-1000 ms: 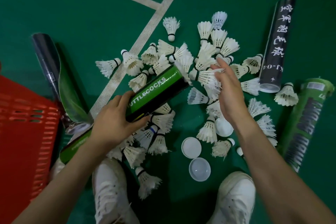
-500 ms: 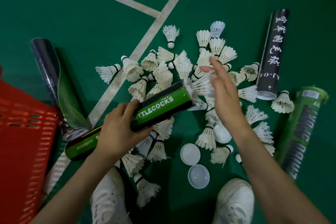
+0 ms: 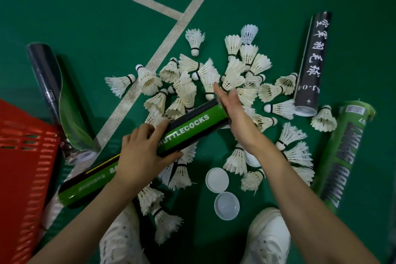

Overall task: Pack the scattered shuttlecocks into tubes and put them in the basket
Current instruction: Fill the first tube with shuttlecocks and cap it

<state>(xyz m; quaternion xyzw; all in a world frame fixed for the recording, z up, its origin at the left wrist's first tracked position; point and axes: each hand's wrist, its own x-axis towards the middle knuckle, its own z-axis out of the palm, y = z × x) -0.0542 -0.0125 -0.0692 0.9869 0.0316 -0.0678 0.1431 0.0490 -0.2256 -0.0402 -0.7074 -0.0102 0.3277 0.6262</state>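
The left hand [image 3: 141,156] grips a green tube [image 3: 192,126] around its middle, fingers curled over the top and thumb under the near side. The tube lies slantwise across the centre of the frame, its closed end at lower left and its mouth at centre. The right hand [image 3: 235,118] is flat against that mouth – fingers straight and together, pointing to the upper left, holding nothing that can be seen (what lies inside the tube is hidden by the palm).

The shuttlecocks [image 3: 188,92] lie loose on the green floor [image 3: 107,28] in a heap that spreads from the centre to the right of the frame, some under the tube and both forearms, a few down between the two white shoes [image 3: 267,240] at the bottom edge. A white line [image 3: 170,36] runs diagonally from the top to the lower left, passing under the heap's left edge.

The red basket [image 3: 25,146] fills the left edge, just beside the tube's closed end. A dark tube [image 3: 45,75] lies above the basket. At upper right lies a black tube [image 3: 312,62] with white characters – and below it, at the right edge, a second green tube [image 3: 347,156]. Two white lids [image 3: 217,179] sit at lower centre, touching each other.
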